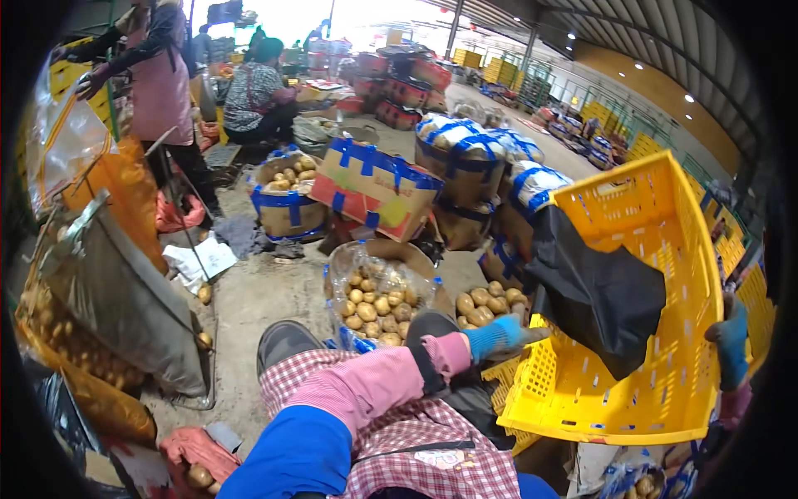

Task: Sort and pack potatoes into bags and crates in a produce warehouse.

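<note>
R hand (730, 343), gloved, clamped on rt rim of yellow crate (686, 333); L hand (509, 336), gloved, by crate's near-L edge, can't tell if gripping. Crate tilted betw. both, blk sheet (600, 291) draped across its L part. I see potatoes (490, 306) just beyond L hand, plastic-lined box (407, 251) of more farther L.

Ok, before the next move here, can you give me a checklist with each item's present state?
1. Right hand on the crate: ok, at its right edge.
2. Left hand gripping the crate: cannot tell; it is at the left edge.
3. Crate level: not ok, tilted.
4. Crate free of the black sheet: not ok, it hangs across the inside.
5. Potatoes inside the box by the feet: ok.
</note>
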The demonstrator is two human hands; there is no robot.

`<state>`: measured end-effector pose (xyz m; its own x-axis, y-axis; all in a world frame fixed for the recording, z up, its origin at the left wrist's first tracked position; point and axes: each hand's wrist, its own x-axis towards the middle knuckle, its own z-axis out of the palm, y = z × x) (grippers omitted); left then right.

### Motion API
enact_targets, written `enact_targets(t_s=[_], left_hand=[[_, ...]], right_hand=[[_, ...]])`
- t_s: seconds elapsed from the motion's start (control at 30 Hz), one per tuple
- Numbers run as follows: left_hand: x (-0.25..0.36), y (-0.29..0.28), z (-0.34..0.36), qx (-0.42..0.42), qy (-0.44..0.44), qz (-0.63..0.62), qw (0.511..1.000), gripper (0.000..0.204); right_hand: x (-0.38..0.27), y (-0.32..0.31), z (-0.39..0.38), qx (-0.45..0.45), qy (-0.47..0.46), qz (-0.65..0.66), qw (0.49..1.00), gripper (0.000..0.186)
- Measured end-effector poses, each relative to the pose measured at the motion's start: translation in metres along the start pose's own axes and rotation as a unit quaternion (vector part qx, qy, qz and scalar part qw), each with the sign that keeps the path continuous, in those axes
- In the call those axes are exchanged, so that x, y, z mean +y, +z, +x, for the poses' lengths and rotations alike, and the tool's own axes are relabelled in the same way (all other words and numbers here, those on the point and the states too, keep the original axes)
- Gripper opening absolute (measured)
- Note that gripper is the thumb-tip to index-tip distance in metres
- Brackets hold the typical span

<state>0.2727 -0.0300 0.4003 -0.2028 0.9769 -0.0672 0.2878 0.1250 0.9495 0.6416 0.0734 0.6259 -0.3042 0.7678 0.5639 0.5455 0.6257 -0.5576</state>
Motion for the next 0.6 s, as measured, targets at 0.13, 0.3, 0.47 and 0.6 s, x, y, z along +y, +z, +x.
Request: enact_targets(t_s=[0.13, 0.3, 0.47, 0.6], left_hand=[[-0.021, -0.018, -0.018, 0.063, 0.045, -0.437, 0.896, 0.032], [-0.021, -0.099, -0.063, 0.329, 0.241, -0.326, 0.853, 0.032], [0.005, -0.206, -0.179, 0.384, 0.309, -0.286, 0.822, 0.029], [0.002, -0.250, -0.294, 0.553, 0.228, -0.168, 0.784, 0.021]], right_hand=[[-0.051, 0.025, 0.045, -0.024, -0.085, 0.165, 0.982, 0.062], [-0.153, 0.063, 0.071, -0.117, -0.189, 0.176, 0.959, 0.061], [-0.223, 0.131, 0.095, -0.167, -0.311, 0.218, 0.910, 0.058], [-0.266, 0.289, 0.090, -0.330, -0.266, 0.392, 0.817, 0.060]])
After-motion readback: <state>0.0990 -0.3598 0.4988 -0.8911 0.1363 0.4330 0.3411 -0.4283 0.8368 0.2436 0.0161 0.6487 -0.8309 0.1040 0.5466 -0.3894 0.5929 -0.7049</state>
